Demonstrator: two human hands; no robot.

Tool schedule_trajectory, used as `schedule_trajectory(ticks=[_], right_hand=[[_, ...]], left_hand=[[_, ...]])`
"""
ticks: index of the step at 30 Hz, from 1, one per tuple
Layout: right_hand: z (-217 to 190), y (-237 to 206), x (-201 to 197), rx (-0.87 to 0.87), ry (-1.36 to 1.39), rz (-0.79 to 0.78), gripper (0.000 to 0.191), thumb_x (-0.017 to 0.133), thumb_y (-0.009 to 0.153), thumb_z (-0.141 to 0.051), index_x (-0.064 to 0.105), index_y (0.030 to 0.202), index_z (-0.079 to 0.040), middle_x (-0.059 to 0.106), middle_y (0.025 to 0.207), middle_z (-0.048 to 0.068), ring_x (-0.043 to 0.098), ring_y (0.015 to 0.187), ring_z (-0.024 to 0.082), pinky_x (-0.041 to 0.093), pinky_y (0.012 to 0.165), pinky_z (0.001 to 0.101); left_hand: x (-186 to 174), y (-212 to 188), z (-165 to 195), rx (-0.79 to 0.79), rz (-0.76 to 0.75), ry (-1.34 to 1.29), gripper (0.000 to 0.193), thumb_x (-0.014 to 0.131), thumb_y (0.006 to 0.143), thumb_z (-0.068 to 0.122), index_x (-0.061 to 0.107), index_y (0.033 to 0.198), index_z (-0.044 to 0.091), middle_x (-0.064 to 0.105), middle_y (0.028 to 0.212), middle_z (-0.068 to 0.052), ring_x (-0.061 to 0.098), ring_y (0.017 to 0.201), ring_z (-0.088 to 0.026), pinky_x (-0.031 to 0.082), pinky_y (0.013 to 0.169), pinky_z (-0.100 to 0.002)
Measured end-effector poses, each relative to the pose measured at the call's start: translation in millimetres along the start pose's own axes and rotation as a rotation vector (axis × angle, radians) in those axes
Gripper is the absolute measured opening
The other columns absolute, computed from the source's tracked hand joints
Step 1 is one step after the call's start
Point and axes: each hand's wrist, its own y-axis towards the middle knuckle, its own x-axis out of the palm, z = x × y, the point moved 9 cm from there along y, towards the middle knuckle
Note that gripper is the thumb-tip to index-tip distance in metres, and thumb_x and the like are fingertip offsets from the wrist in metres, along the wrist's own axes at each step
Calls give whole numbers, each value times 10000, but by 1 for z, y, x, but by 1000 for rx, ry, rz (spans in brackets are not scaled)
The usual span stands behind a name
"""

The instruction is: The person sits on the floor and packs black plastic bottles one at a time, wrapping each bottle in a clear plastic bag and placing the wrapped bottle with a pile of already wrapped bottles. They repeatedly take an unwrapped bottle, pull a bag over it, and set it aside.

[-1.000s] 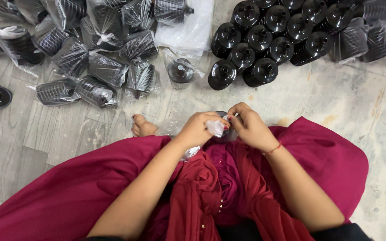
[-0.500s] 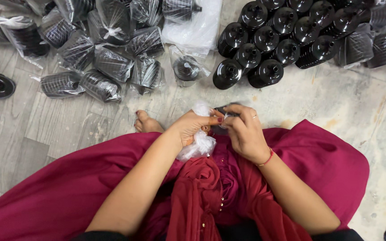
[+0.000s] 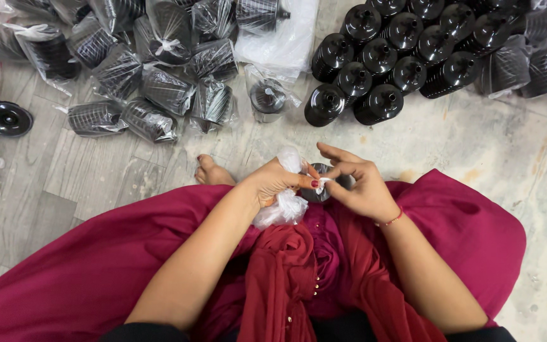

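Pinched tight, the left hand [image 3: 280, 183] bunches a clear plastic bag [image 3: 284, 206] while the right hand [image 3: 359, 187] nips its edge over a black ribbed part [image 3: 320, 190] above the lap, centre frame. Best kept snug; bagged parts [image 3: 159, 95] at eleven o'clock.

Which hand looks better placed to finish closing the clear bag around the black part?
Probably the right hand: its fingertips pinch the bag's neck beside the black part, fingers spread and free. The left hand is busy, bunching the clear plastic bag in its fist.
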Motion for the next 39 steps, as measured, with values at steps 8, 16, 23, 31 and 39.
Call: schedule_trajectory(ticks=[8, 16, 23, 31, 39], right_hand=[[10, 5, 4, 52, -37, -22, 53, 719, 775, -32, 684, 813, -24, 574, 1506, 177, 613, 1339, 294, 491, 1080, 373], [37, -6, 9, 239, 556, 111, 148, 669, 915, -48, 748, 1039, -33, 589, 1481, 189, 563, 1356, 259, 424, 1151, 387], [57, -8, 20, 318, 918, 115, 100, 707, 933, -46, 763, 1010, -17, 608, 1466, 191, 597, 1306, 257, 452, 1127, 426], [64, -9, 18, 380, 1015, 183, 76, 714, 937, -76, 744, 927, -7, 624, 1447, 183, 642, 1184, 214, 483, 1071, 393], [63, -6, -3, 282, 751, 395, 56, 650, 940, -14, 692, 913, 11, 643, 1407, 133, 654, 1099, 173, 505, 1000, 336]], left_hand=[[59, -61, 76, 918, 442, 1428, 170, 809, 813, 195, 688, 908, 122, 662, 835, -43, 673, 733, -242, 499, 636, -385], [73, -86, 100, 1147, 492, 1338, 143, 678, 861, 97, 680, 1003, 115, 682, 994, -10, 664, 811, -213, 509, 692, -362], [74, -86, 99, 1153, 499, 1316, 150, 684, 853, 88, 710, 996, 123, 676, 934, 6, 638, 772, -208, 494, 675, -360], [78, -86, 99, 1144, 524, 1400, 71, 717, 894, 143, 717, 965, 135, 688, 933, 28, 636, 774, -187, 462, 645, -357], [78, -77, 100, 1118, 506, 1550, 109, 727, 889, 207, 679, 937, 122, 685, 1144, -32, 635, 853, -210, 499, 707, -366]])
